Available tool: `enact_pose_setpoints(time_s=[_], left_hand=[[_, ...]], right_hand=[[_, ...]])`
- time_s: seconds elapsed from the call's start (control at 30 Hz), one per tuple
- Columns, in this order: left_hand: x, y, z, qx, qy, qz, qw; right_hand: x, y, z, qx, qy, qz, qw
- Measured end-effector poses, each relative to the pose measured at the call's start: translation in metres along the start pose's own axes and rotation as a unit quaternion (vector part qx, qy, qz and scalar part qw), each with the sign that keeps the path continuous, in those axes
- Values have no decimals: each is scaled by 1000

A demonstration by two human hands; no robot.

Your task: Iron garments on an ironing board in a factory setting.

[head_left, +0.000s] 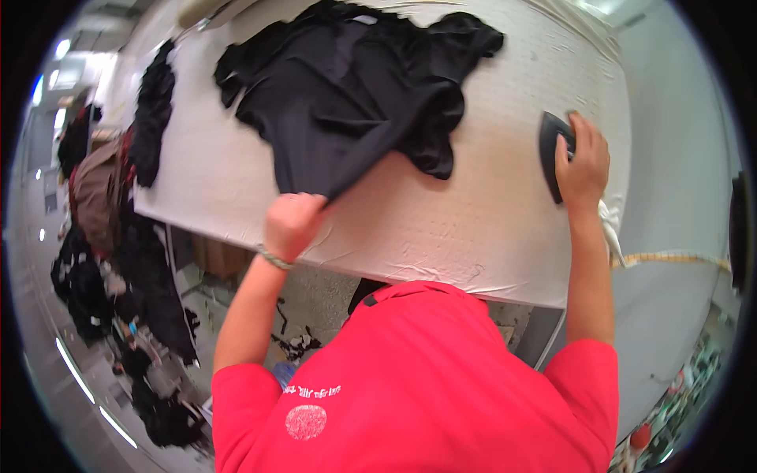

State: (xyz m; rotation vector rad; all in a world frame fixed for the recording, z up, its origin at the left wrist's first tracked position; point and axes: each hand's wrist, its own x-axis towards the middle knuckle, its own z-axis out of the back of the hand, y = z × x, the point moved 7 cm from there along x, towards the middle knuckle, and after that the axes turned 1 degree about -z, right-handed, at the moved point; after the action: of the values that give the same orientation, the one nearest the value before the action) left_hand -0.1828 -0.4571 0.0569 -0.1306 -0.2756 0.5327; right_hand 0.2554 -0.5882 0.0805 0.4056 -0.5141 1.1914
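Note:
A black short-sleeved garment (331, 102) lies spread and wrinkled across the padded, cloth-covered table (497, 213), its neck end at the far side. My left hand (293, 225) is closed on the garment's near edge and pulls the fabric into a taut point toward me. At the table's right side, my right hand (583, 162) is wrapped round the handle of a dark iron (552, 146). The iron rests on the table cover, apart from the garment. My palm and fingers hide most of its handle.
A bunched black cloth (154, 114) lies along the table's left edge. Beyond that edge hang dark garments and a brown one (98, 193). A yellowish hose or cord (670, 258) runs off to the right, past white cloth (609, 229) at the table's corner. Scraps litter the floor below.

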Motion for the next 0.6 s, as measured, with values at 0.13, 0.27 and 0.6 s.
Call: enact_pose_setpoints(time_s=[0.13,0.27,0.6], left_hand=[[-42,0,-24,-36,85,92,991],[-74,105,-35,-104,-78,314,941],[0,278,-87,-485,-58,527,695]], right_hand=[[-85,56,-70,363,262,-255,857],[-119,147,-94,455,298,-387,745],[-65,186,-162,361,424,-369,744]])
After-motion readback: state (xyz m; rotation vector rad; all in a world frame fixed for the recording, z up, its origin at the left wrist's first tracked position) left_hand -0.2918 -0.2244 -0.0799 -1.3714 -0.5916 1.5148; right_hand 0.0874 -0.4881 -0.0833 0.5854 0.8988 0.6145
